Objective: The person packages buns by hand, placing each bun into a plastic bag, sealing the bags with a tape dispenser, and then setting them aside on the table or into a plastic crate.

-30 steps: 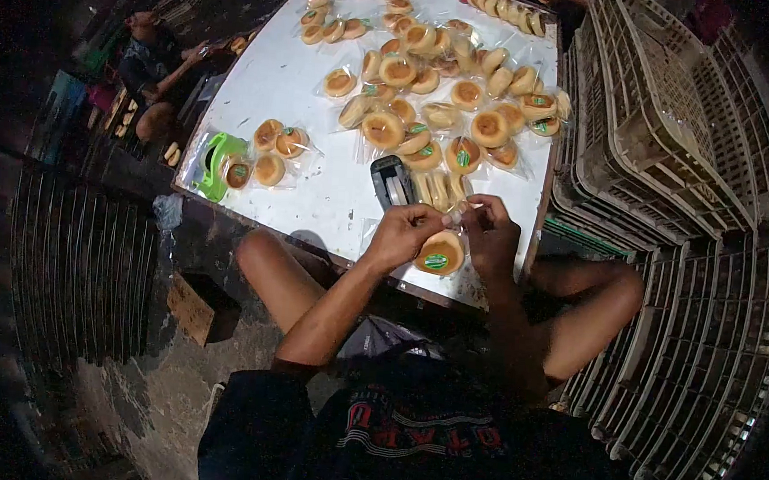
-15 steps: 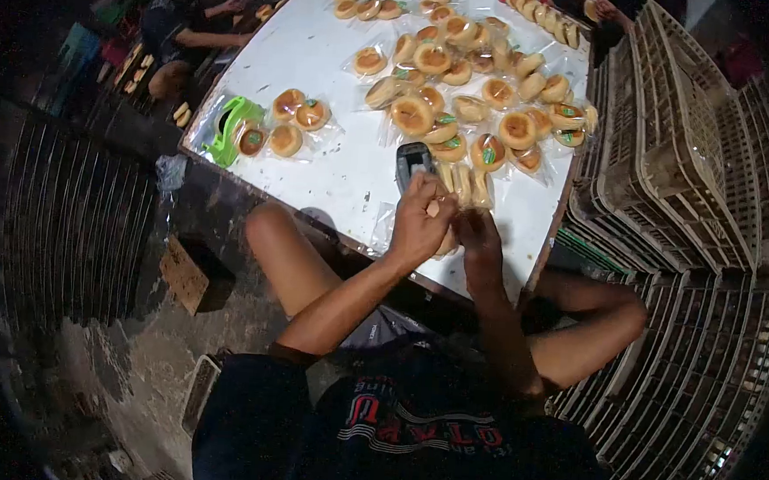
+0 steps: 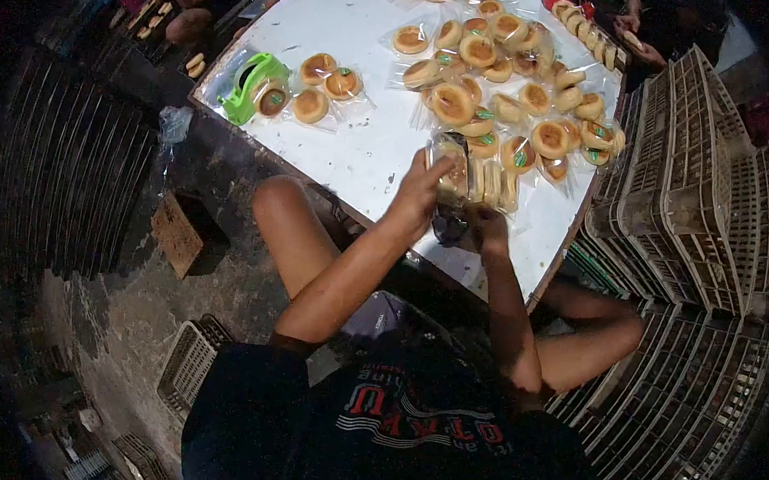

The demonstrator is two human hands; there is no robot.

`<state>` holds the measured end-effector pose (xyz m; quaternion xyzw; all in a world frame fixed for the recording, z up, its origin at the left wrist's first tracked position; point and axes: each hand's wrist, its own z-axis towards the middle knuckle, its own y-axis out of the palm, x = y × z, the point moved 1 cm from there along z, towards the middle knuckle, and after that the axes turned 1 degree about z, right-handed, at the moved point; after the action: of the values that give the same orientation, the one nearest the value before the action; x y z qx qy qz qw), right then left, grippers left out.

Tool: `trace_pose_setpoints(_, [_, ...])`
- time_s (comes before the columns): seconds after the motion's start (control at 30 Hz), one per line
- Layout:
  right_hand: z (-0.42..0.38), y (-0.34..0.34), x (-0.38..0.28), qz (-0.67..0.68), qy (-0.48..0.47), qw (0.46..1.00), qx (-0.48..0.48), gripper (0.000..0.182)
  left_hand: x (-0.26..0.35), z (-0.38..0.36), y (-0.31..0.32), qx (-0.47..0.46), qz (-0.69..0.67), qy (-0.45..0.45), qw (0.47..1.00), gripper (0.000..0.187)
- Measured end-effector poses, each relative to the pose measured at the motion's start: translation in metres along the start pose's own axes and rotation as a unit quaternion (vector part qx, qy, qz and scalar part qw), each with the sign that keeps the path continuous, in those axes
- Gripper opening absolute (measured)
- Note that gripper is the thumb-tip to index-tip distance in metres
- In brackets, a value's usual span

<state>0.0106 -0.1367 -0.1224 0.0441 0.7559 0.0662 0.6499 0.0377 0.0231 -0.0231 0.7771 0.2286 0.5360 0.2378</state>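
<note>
My left hand (image 3: 418, 189) is closed round a clear bag of buns (image 3: 453, 172), thumb over its top side. Close by on the right, my right hand (image 3: 491, 231) has its fingers curled at the bag's lower end; what they pinch is too small to make out. A row of pale buns standing on edge (image 3: 495, 185) lies just beyond the right fingers. Below the bag, between my hands, sits a dark shiny object (image 3: 449, 228). Many round browned buns in clear bags (image 3: 453, 103), some with green labels, are heaped farther up the table.
On the white table (image 3: 362, 168), a green tape dispenser (image 3: 258, 78) stands at the left corner beside several bagged buns (image 3: 310, 106). Stacked plastic crates (image 3: 669, 187) rise at the right edge. Other people's hands (image 3: 643, 49) work at the far side. A wooden box (image 3: 182, 232) is on the floor.
The left hand now grips a clear bag of buns, which covers the dark device seen before. The right hand has turned slightly right. The view has shifted, moving the table contents right.
</note>
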Motion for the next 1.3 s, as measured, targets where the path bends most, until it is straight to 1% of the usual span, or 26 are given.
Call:
trace_pose_setpoints(0.07, [0.000, 0.008, -0.004, -0.225, 0.127, 0.966, 0.020, 0.022, 0.009, -0.003, -0.001, -0.023, -0.018, -0.002, 1.000, 0.041])
trace_pose_setpoints(0.1, [-0.004, 0.010, 0.010, 0.050, 0.095, 0.994, 0.034, 0.014, 0.012, -0.003, -0.002, -0.032, -0.021, -0.004, 0.999, 0.042])
trace_pose_setpoints(0.2, [-0.033, 0.025, -0.069, -0.102, 0.075, 0.991, -0.051, 0.026, 0.018, -0.005, -0.013, -0.063, -0.003, -0.021, 0.998, 0.049])
trace_pose_setpoints(0.23, [-0.032, 0.010, -0.033, -0.076, 0.039, 0.994, -0.065, 0.016, 0.016, -0.005, -0.015, -0.083, -0.004, -0.024, 0.996, 0.050])
trace_pose_setpoints(0.27, [-0.028, -0.006, -0.018, -0.205, 0.026, 0.976, -0.061, 0.012, 0.013, -0.004, -0.014, -0.106, -0.005, -0.028, 0.994, 0.052])
trace_pose_setpoints(0.3, [-0.027, -0.022, -0.009, -0.331, 0.013, 0.942, -0.053, 0.011, 0.018, -0.009, -0.008, -0.128, 0.018, -0.034, 0.991, 0.061])
trace_pose_setpoints(0.33, [-0.028, -0.032, -0.015, -0.451, 0.001, 0.892, -0.044, 0.013, 0.012, -0.012, -0.007, -0.138, 0.047, -0.050, 0.988, 0.064])
trace_pose_setpoints(0.37, [-0.027, -0.042, -0.023, -0.438, 0.011, 0.899, -0.020, 0.009, 0.006, -0.012, -0.007, -0.145, 0.076, -0.059, 0.985, 0.068])
trace_pose_setpoints(0.47, [-0.028, -0.045, -0.072, -0.327, 0.008, 0.942, -0.069, 0.012, -0.005, -0.016, -0.017, -0.193, 0.150, -0.063, 0.968, 0.072])
trace_pose_setpoints(0.57, [-0.039, -0.002, -0.151, -0.156, -0.081, 0.977, -0.118, 0.012, -0.019, -0.011, -0.011, -0.218, 0.251, -0.025, 0.943, 0.073])
trace_pose_setpoints(0.67, [-0.027, -0.006, -0.154, -0.277, -0.084, 0.949, -0.129, 0.017, -0.018, -0.021, 0.005, -0.230, 0.204, -0.043, 0.951, 0.074])
trace_pose_setpoints(0.7, [-0.012, -0.029, -0.118, -0.328, -0.167, 0.923, -0.115, 0.018, -0.010, -0.027, 0.008, -0.230, 0.184, -0.081, 0.952, 0.068])
trace_pose_setpoints(0.8, [-0.008, -0.060, -0.086, -0.369, -0.078, 0.924, -0.052, 0.029, -0.019, -0.019, 0.005, -0.276, 0.208, -0.134, 0.929, 0.060])
trace_pose_setpoints(0.83, [-0.016, -0.055, -0.090, -0.343, -0.120, 0.931, -0.018, 0.043, -0.023, -0.018, 0.005, -0.290, 0.246, -0.129, 0.916, 0.052])
trace_pose_setpoints(0.87, [-0.017, -0.045, -0.102, -0.345, -0.190, 0.918, -0.047, 0.045, -0.012, -0.023, 0.012, -0.281, 0.191, -0.166, 0.926, 0.053])
trace_pose_setpoints(0.9, [-0.022, -0.036, -0.114, -0.342, -0.255, 0.902, -0.069, 0.046, 0.000, -0.029, 0.019, -0.272, 0.137, -0.210, 0.929, 0.055])
trace_pose_setpoints(0.93, [-0.026, -0.033, -0.121, -0.342, -0.320, 0.880, -0.082, 0.048, -0.001, -0.028, 0.022, -0.273, 0.126, -0.216, 0.929, 0.063])
trace_pose_setpoints(0.97, [-0.028, -0.036, -0.116, -0.365, -0.310, 0.873, -0.092, 0.052, -0.001, -0.028, 0.027, -0.275, 0.115, -0.221, 0.929, 0.072])
trace_pose_setpoints(1.0, [-0.028, -0.042, -0.113, -0.318, -0.246, 0.915, -0.027, 0.052, 0.000, -0.026, 0.035, -0.239, 0.129, -0.188, 0.944, 0.074])
trace_pose_setpoints(1.03, [-0.027, -0.047, -0.111, -0.264, -0.182, 0.946, 0.034, 0.051, 0.014, -0.021, 0.039, -0.187, 0.369, -0.026, 0.910, 0.071])
trace_pose_setpoints(1.07, [-0.027, -0.050, -0.109, -0.206, -0.115, 0.968, 0.090, 0.051, 0.036, -0.019, 0.049, -0.139, 0.420, 0.026, 0.897, 0.068])
trace_pose_setpoints(1.1, [-0.023, -0.053, -0.112, -0.271, -0.122, 0.931, 0.213, 0.050, 0.057, -0.012, 0.048, -0.092, 0.463, 0.157, 0.867, 0.071])
trace_pose_setpoints(1.13, [-0.006, -0.069, -0.083, -0.334, -0.241, 0.859, 0.303, 0.045, 0.092, -0.021, 0.069, -0.086, 0.414, 0.216, 0.880, 0.058])
trace_pose_setpoints(1.17, [0.004, -0.076, -0.074, -0.326, -0.288, 0.834, 0.341, 0.042, 0.126, -0.032, 0.085, -0.097, 0.360, 0.285, 0.883, 0.058])
trace_pose_setpoints(1.2, [0.010, -0.081, -0.066, -0.317, -0.333, 0.806, 0.373, 0.040, 0.159, -0.048, 0.094, -0.111, 0.321, 0.350, 0.873, 0.057])
trace_pose_setpoints(1.3, [0.024, -0.104, -0.005, -0.411, -0.308, 0.811, 0.280, 0.036, 0.242, -0.096, 0.102, -0.115, 0.272, 0.492, 0.819, 0.056])
